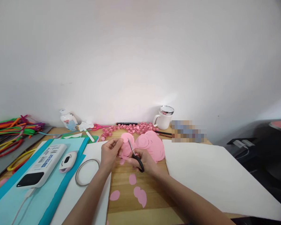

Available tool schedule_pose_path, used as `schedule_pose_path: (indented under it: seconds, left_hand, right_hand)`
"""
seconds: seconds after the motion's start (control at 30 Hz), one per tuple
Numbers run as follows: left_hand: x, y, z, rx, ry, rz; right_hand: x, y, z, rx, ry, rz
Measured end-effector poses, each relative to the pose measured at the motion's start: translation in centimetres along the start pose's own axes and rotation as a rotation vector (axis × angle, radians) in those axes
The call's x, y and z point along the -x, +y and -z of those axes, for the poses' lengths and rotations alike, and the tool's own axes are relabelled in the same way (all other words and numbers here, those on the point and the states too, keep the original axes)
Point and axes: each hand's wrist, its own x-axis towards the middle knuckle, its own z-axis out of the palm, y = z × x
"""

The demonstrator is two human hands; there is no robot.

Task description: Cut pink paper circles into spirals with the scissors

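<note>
My left hand point(111, 152) pinches a rounded piece of pink paper point(127, 137) between thumb and fingers. In my right hand point(144, 161) is a pair of scissors point(138, 161) with black handles, its blades reaching up to the pink paper. Just behind my right hand lies a pile of pink paper cut-outs point(152, 143) with rounded edges. Small pink scraps point(140, 196) are scattered on the wooden table point(124, 204) below my hands. Part of the scissors' handles is covered by my fingers.
Many small pink rolled bits point(142, 127) lie near the wall, beside a white mug point(165, 118). White boards point(208, 172) flank the work area. On the left are a tape roll point(87, 172), a power bank point(43, 165), blue sheets point(67, 193), a bottle point(69, 120) and coloured pipe cleaners point(11, 131).
</note>
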Motion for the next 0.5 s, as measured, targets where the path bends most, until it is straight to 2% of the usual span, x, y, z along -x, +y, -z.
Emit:
schedule_pose_path:
  seconds: [0.2, 0.33, 0.5]
  left_hand:
    - [0.67, 0.87, -0.53, -0.190, -0.029, -0.050]
    - [0.69, 0.89, -0.42, -0.226, -0.042, -0.049]
    - [0.36, 0.46, -0.07, -0.254, -0.137, -0.039]
  right_hand:
    - [0.02, 0.38, 0.02, 0.003, -0.019, 0.000]
    - [-0.05, 0.59, 0.17, 0.033, -0.046, 0.009]
    - [-0.29, 0.58, 0.49, 0.052, -0.054, 0.036]
